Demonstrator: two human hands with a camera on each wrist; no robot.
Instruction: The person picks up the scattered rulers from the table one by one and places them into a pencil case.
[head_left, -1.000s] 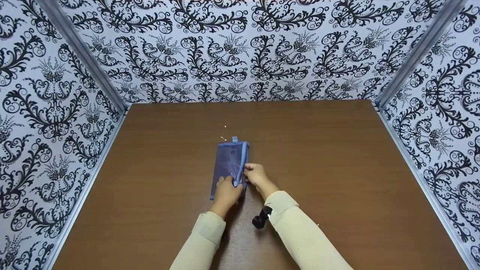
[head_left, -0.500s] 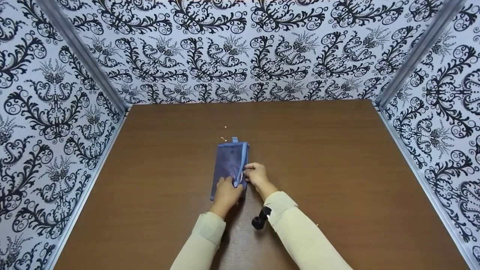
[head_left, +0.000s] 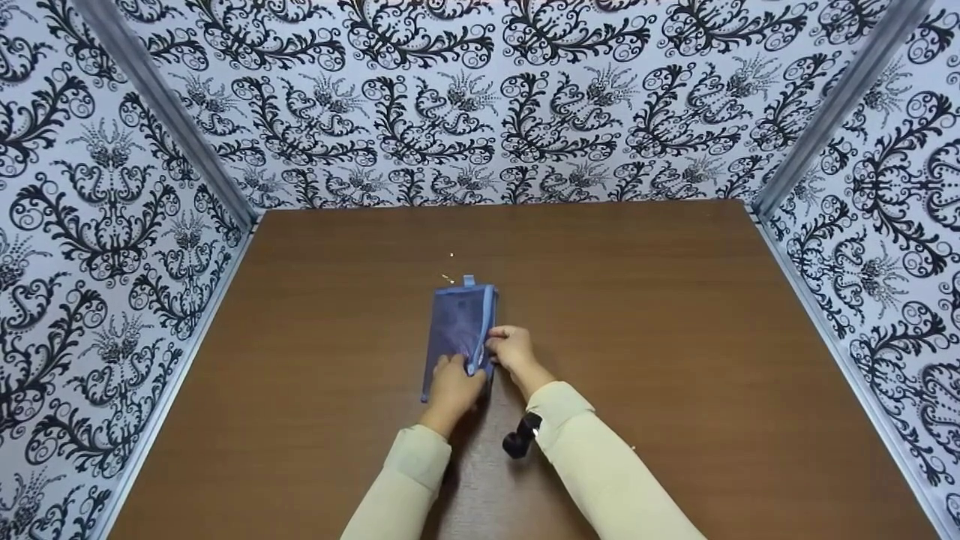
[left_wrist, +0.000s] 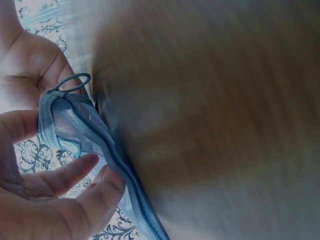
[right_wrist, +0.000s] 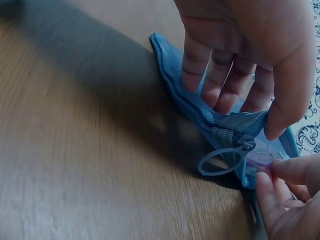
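A blue mesh zipper pouch (head_left: 454, 319) lies on the wooden table, its zipper running along the right side. My left hand (head_left: 454, 386) holds the near end; in the right wrist view its thumb presses beside the zipper pull (right_wrist: 220, 160), a looped ring, with the other fingers behind the mesh. My right hand (head_left: 514, 351) is at the pouch's right edge. Seen from the right wrist, its thumb and forefinger pinch a small pinkish translucent item (right_wrist: 260, 157) at the pouch opening. What that item is cannot be made out; part of it sits behind the mesh.
Small pale specks (head_left: 448, 278) lie on the brown table (head_left: 637, 300) just beyond the pouch. Black-and-white patterned walls (head_left: 487, 105) enclose the table at the back and both sides. A black wrist camera (head_left: 519, 436) hangs under the right sleeve.
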